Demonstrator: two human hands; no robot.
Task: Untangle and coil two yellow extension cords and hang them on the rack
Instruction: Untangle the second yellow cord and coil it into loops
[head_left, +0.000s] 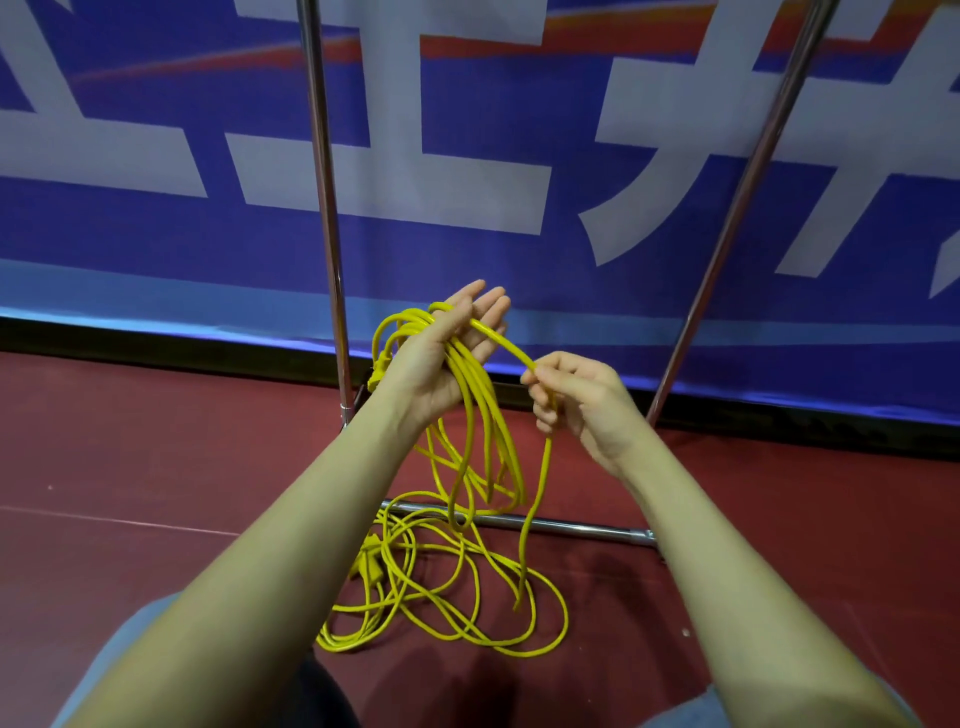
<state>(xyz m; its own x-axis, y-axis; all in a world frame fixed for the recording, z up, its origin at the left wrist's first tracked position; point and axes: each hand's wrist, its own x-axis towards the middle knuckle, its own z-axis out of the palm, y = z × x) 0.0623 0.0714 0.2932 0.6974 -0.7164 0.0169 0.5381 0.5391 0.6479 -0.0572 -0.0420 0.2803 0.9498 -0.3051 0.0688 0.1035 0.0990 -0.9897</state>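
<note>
Coiling is the job right now. The cord (485, 410) hangs in several loops over the left hand (441, 358), which is palm up with straight fingers, so that grip is open and just carries the loops. A yellow plug (375, 375) peeks out behind that wrist. The right hand (576, 400) is closed in a pinch on the next bit of cord, just beside the left fingertips, and it looks ready to lay one more loop on top.

From the right hand the cord drops down to a loose pile (441, 587) on the red floor (156, 467). The pile looks messy, and I cannot tell where one cord ends and the other starts.

To do this well, I think each new loop should match the ones already hanging. Let the cord slide through the right fingers and twist it a little so it lies flat. Pull up slowly, because the pile may snag or knot. The left hand should probably curl in a bit so loops do not slip off.

The rack (324, 208) stands right behind the hands, with its low bar (571, 527) lying by the pile. Behind it is a blue banner (467, 249).
</note>
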